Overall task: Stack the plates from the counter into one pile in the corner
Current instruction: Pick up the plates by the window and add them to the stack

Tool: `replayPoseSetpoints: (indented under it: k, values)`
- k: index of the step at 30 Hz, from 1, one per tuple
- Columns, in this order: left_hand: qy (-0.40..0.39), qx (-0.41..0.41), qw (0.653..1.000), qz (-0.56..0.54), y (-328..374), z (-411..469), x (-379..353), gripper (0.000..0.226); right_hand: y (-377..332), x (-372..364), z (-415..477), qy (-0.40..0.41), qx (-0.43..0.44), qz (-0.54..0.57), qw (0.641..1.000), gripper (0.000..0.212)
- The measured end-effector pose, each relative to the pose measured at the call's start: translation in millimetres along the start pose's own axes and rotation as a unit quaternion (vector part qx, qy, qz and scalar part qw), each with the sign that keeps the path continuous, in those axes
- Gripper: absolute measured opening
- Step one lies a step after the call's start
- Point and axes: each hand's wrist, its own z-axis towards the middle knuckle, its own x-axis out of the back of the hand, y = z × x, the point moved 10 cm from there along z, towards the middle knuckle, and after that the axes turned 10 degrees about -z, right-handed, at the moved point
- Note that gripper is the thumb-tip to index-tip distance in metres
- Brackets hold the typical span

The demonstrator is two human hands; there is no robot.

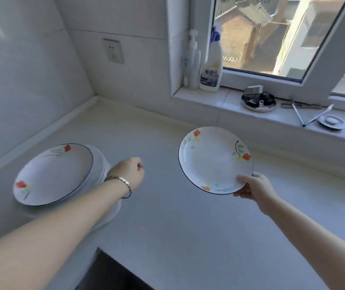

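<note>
A pile of white plates [52,176] with red flowers and a dark rim sits on the counter at the left, near the corner of the two walls. My right hand [255,188] holds another flowered plate [213,162] by its near right edge, lifted above the counter and tilted toward me. My left hand [130,171] hovers just right of the pile with its fingers curled shut and nothing in it. My left forearm hides the pile's near right side.
The pale counter [167,216] runs to the tiled walls, with a wall socket [113,50] above it. On the window sill stand two bottles [211,65], a metal dish with parts [258,101], pens and a small dish [330,121]. A dark gap [113,275] opens at the counter's front edge.
</note>
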Motion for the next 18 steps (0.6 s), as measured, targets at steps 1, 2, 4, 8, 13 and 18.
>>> replayPoseSetpoints:
  k: [1,2,4,8,13,18]
  values:
    - [0.007,-0.002,1.000,0.002,-19.3,2.1,22.1,0.025,-13.5,-30.0,-3.8,-0.011,0.010,-0.015,1.000,0.015]
    - [0.015,-0.005,1.000,0.003,-38.4,4.0,44.8,0.023,-25.9,-58.7,-7.4,-0.021,0.018,-0.026,0.999,0.016]
    - [0.034,-0.008,0.999,0.009,-77.6,7.7,89.9,0.020,-52.5,-112.2,-14.3,-0.043,0.037,-0.051,0.997,0.015]
    - [0.094,0.026,0.995,-0.004,-164.8,13.3,174.3,0.020,-105.5,-209.9,-30.8,-0.091,0.070,-0.100,0.988,0.015]
    - [0.127,0.117,0.985,-0.019,-268.6,0.2,214.6,0.022,-134.0,-307.1,-48.0,-0.151,0.071,-0.155,0.974,0.013]
    - [0.138,0.188,0.971,-0.055,-337.7,-20.1,208.6,0.022,-132.9,-372.9,-56.5,-0.189,0.046,-0.208,0.959,0.012]
